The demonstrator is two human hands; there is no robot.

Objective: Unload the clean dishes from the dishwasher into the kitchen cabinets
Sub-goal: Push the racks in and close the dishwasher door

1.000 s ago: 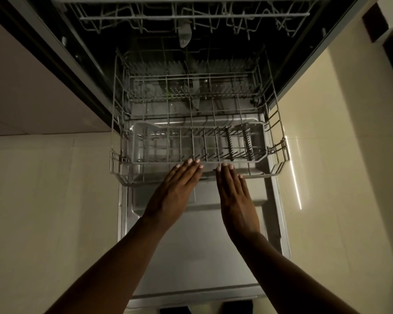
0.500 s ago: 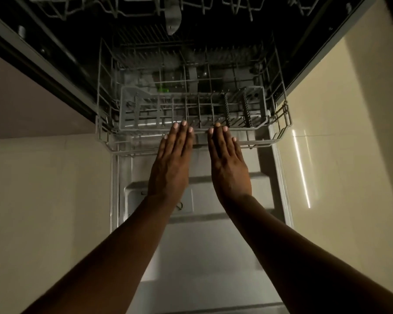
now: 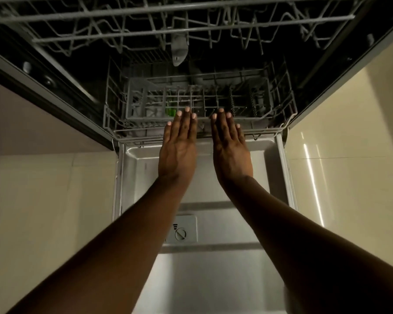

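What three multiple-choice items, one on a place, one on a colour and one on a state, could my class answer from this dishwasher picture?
1. Where do both hands press?
A. the front rim of the lower rack
B. the upper rack
C. the floor

2. What colour is the small item seen through the basket?
A. red
B. green
C. blue

3. How is the dishwasher door?
A. shut
B. folded down open
C. taken off

Answers: 1 A, the left hand and right hand lie flat on the lower rack. 2 B, the small item is bright green. 3 B, the door lies flat under the arms.
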